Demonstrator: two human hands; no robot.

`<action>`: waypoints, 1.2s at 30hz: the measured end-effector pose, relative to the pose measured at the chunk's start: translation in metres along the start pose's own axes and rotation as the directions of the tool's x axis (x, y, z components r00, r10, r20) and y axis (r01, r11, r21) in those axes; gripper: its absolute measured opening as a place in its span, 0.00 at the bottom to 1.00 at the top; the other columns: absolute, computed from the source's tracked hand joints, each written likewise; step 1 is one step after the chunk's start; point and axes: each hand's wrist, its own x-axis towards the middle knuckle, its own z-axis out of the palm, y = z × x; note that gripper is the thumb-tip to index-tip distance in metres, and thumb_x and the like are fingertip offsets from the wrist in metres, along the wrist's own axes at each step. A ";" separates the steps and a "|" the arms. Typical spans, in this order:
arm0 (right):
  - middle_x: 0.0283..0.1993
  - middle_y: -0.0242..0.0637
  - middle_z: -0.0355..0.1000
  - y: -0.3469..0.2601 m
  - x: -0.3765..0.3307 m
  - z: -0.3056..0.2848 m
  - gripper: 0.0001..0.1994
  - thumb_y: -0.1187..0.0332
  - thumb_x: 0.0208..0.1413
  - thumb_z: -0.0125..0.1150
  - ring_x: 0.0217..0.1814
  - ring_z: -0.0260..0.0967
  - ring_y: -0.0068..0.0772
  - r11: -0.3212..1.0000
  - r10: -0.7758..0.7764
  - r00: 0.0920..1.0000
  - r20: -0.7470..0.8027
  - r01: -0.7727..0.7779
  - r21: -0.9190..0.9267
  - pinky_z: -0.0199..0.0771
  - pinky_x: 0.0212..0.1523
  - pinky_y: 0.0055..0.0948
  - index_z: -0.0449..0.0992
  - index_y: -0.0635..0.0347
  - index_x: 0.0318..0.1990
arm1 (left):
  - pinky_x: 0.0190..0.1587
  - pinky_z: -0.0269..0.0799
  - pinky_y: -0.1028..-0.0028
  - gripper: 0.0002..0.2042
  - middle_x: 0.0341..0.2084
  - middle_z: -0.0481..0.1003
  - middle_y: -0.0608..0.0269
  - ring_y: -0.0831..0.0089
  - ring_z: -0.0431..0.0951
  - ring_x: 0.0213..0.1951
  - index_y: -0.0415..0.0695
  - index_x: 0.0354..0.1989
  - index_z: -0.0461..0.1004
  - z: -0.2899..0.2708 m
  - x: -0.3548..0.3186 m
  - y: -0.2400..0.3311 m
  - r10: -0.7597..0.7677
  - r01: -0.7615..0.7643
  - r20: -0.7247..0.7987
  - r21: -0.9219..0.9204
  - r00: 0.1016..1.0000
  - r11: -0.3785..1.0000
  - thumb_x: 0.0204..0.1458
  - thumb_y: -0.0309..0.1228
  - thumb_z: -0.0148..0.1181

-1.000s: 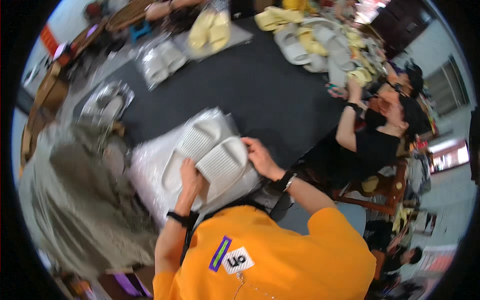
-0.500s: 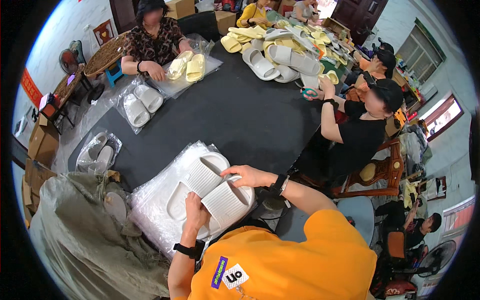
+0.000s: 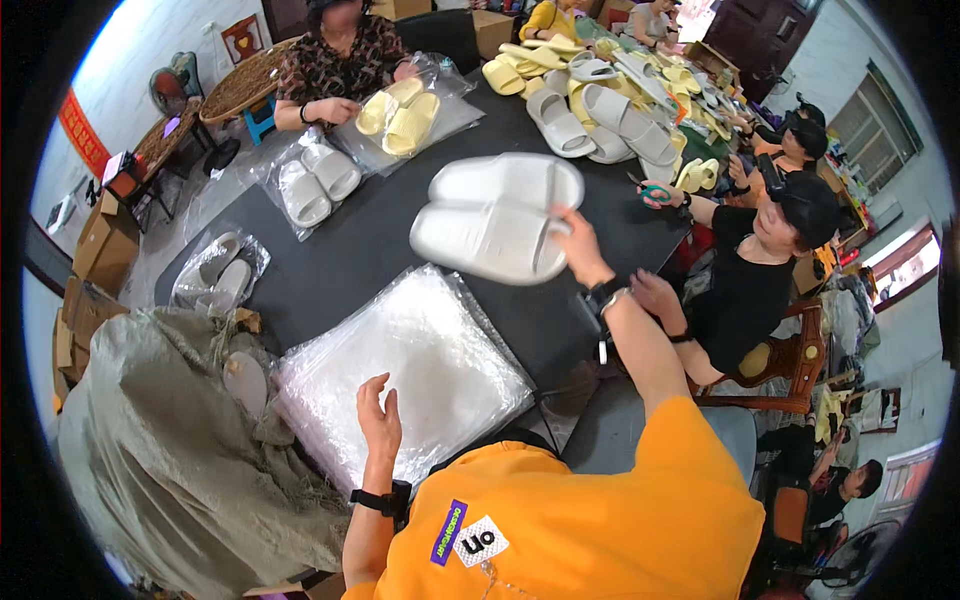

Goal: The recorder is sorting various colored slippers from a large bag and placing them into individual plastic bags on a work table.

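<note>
My right hand [image 3: 583, 248] is closed on the near end of a pair of pale grey slide sandals [image 3: 490, 215]. The pair is side by side, slightly blurred, over the dark table [image 3: 385, 225]. My left hand [image 3: 380, 415] is free, its fingers apart, just above a stack of clear plastic bags [image 3: 425, 350] at the table's near edge. Whether the sandals touch the tabletop I cannot tell.
Bagged grey sandals [image 3: 318, 185] and bagged yellow sandals [image 3: 408, 118] lie at the far left. A large sandal pile [image 3: 600, 100] covers the far end. A co-worker with scissors [image 3: 655, 195] sits at the right. A big cloth sack [image 3: 170, 440] stands left of the bags.
My right hand has carried the grey sandals off the bag stack, away from me over the table. My left hand has let go of them and opened. The view has shifted slightly.
</note>
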 end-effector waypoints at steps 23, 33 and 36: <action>0.65 0.49 0.42 0.044 -0.135 0.139 0.49 0.46 0.39 0.60 0.66 0.40 0.51 0.572 0.610 0.736 0.293 -0.154 -0.806 0.40 0.61 0.52 0.39 0.58 0.64 | 0.58 0.51 0.62 0.42 0.56 0.56 0.41 0.48 0.56 0.56 0.41 0.62 0.45 -0.074 -0.068 -0.132 -0.570 0.596 -0.353 -0.042 0.742 0.802 0.41 0.48 0.57; 0.61 0.55 0.46 0.069 -0.130 0.128 0.47 0.61 0.38 0.65 0.63 0.45 0.50 0.819 0.432 0.790 0.435 -0.142 -0.555 0.48 0.60 0.38 0.41 0.66 0.62 | 0.57 0.54 0.68 0.38 0.55 0.57 0.41 0.54 0.59 0.57 0.37 0.61 0.47 -0.057 -0.070 -0.149 -0.547 0.476 -0.251 -0.291 0.799 0.830 0.43 0.38 0.58; 0.63 0.51 0.46 0.022 -0.138 0.143 0.42 0.60 0.41 0.63 0.64 0.44 0.51 0.580 0.289 0.917 0.276 0.062 -0.813 0.47 0.60 0.43 0.45 0.60 0.62 | 0.53 0.59 0.72 0.25 0.52 0.63 0.50 0.65 0.65 0.51 0.35 0.56 0.57 -0.074 -0.072 -0.148 -0.456 0.426 -0.429 -0.168 0.780 0.889 0.50 0.31 0.51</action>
